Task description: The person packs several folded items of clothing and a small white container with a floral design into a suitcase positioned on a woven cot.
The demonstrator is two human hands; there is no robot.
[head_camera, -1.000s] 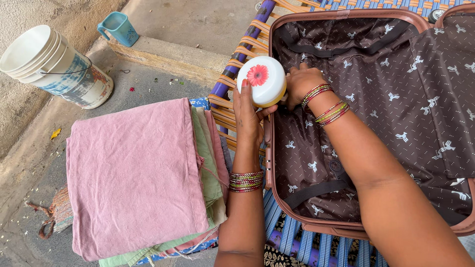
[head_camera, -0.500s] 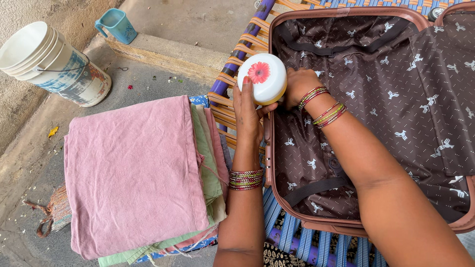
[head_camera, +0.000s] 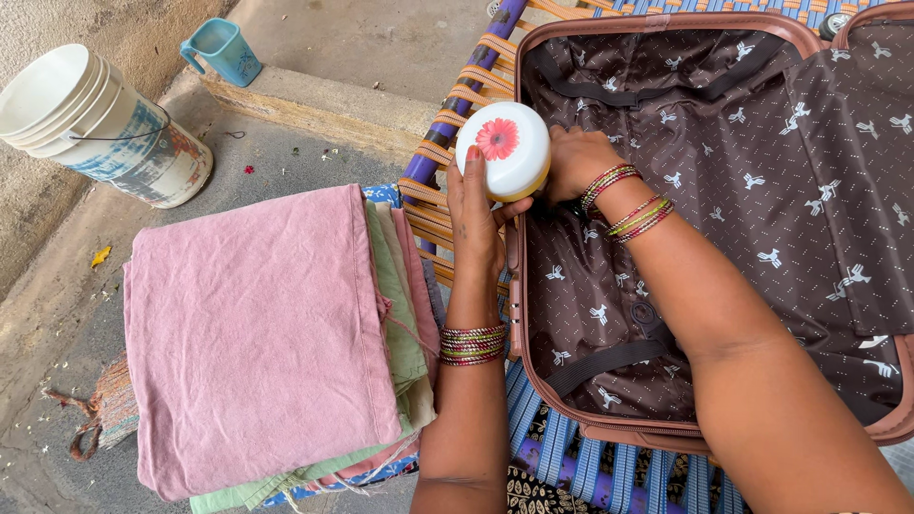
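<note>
A round white jar with a red flower on its lid is held between both hands above the left rim of an open suitcase. My left hand grips the jar from below and the left. My right hand holds its right side, fingers hidden behind it. Both wrists wear coloured bangles. The suitcase has a brown lining with white bird shapes and black straps.
A stack of folded cloths, pink on top, lies left of my left arm on a woven cot. On the ground at the far left lie stacked white buckets on their side and stands a light blue mug. A concrete step runs behind.
The jar and both hands have stayed almost still above the suitcase rim; only the view has shifted slightly.
</note>
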